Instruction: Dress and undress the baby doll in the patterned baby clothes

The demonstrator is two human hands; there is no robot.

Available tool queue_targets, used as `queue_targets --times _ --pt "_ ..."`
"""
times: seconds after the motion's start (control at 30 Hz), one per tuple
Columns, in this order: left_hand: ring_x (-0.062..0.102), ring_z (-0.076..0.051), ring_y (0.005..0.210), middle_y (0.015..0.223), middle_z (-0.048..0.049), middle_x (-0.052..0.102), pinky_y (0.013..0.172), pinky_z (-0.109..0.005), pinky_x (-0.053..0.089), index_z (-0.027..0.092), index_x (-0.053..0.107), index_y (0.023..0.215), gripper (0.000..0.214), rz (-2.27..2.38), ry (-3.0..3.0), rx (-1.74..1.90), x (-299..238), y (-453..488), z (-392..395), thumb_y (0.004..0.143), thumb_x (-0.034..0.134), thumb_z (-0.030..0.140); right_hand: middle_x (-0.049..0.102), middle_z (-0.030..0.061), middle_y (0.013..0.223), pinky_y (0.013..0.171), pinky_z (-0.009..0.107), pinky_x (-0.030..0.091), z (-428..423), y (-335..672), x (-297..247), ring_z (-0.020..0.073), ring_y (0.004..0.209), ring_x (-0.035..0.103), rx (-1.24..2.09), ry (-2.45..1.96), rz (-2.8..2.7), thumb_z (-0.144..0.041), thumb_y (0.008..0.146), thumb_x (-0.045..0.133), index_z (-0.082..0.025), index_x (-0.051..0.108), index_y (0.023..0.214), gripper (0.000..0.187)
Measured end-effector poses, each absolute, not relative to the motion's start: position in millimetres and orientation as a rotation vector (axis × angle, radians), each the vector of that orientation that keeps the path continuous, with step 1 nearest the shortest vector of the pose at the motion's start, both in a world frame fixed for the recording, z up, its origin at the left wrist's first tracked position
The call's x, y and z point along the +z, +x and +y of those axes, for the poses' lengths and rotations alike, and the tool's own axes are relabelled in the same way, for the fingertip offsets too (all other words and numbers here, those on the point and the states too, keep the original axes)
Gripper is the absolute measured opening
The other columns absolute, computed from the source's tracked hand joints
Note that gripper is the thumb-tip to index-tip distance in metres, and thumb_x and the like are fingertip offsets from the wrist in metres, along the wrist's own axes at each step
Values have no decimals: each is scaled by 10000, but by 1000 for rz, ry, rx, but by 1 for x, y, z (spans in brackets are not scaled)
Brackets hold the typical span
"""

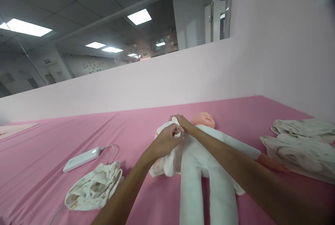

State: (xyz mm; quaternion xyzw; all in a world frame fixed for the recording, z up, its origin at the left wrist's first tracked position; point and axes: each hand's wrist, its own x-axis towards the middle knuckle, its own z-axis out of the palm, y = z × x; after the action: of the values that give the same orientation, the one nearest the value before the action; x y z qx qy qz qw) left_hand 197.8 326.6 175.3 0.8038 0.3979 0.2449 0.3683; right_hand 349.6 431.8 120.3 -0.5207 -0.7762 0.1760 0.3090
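Note:
A baby doll with a white cloth body and a plastic head lies face up on the pink sheet, legs toward me. A white printed baby garment is bunched at its side on my left, with part of its edge also showing beneath the body on the right. My left hand has curled fingers gripping the garment's cloth. Just beyond it, my right hand reaches across the doll's chest and holds the garment's upper part. The doll's arm on that side is hidden by cloth and hands.
A pink sheet covers the surface. On the left lie a white oblong device with a cable and a crumpled printed cloth. Folded printed clothes are stacked at the right, near the doll's outstretched hand. A wall with a window stands behind.

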Motion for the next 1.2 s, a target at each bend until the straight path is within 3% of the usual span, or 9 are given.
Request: queue_targets --times 0.1,0.17,0.27,0.33,0.4,0.47,0.57,0.8,1.2 --pt "571 -151 868 1080 -49 562 761 -270 491 280 357 1365 578 1042 1893 665 146 176 321 820 545 315 691 17 945 708 242 458 435 352 118 150 852 622 458 -1338 -1949 -178 848 476 -185 640 1000 224" --pt "554 -210 1053 1294 -111 469 824 -318 495 270 279 1408 642 1331 1850 843 117 157 326 816 522 315 700 12 936 698 226 444 436 354 115 151 859 627 466 -1314 -1926 -191 817 480 -194 646 978 231" --pt "295 -302 1354 1480 -149 284 1034 -442 361 207 184 1473 807 1746 2017 889 77 134 344 758 553 279 706 8 964 689 210 438 435 354 112 145 868 630 473 -1288 -1936 -212 802 487 -196 640 946 211" --pt "369 -299 1303 1390 -143 427 1032 -452 335 177 190 1478 782 1861 2109 724 61 124 357 780 524 292 706 9 974 671 205 435 435 354 110 142 850 631 469 -1295 -1963 -215 803 481 -194 631 923 193" --pt "516 -266 1138 1192 -103 585 932 -392 393 177 359 1391 599 1892 2182 581 55 119 368 810 470 275 704 12 969 656 205 427 434 354 111 139 828 626 446 -1317 -2001 -204 806 468 -194 626 910 189" --pt "595 -226 900 942 -62 645 748 -313 423 180 569 1101 315 1876 2211 454 57 114 377 837 433 283 698 20 963 661 210 414 432 354 112 143 828 618 393 -1352 -2048 -175 797 463 -193 625 896 190" --pt "561 -185 668 719 -30 598 582 -268 367 189 553 753 245 1859 2197 351 66 102 387 879 407 339 687 45 918 668 234 385 428 355 115 168 822 603 280 -1432 -2133 -120 755 492 -186 619 833 163" --pt "542 -245 922 978 -99 588 775 -338 363 177 628 989 310 2389 2657 645 94 73 404 910 328 161 661 94 895 645 279 368 416 352 120 214 796 600 94 -1684 -2228 -100 783 497 -187 613 942 216" --pt "563 -272 955 1008 -130 611 789 -350 384 160 654 1007 334 2408 2520 172 67 92 411 812 396 77 629 65 1069 822 376 522 423 346 110 184 964 609 54 -1962 -2284 -306 912 574 -144 612 1066 227"
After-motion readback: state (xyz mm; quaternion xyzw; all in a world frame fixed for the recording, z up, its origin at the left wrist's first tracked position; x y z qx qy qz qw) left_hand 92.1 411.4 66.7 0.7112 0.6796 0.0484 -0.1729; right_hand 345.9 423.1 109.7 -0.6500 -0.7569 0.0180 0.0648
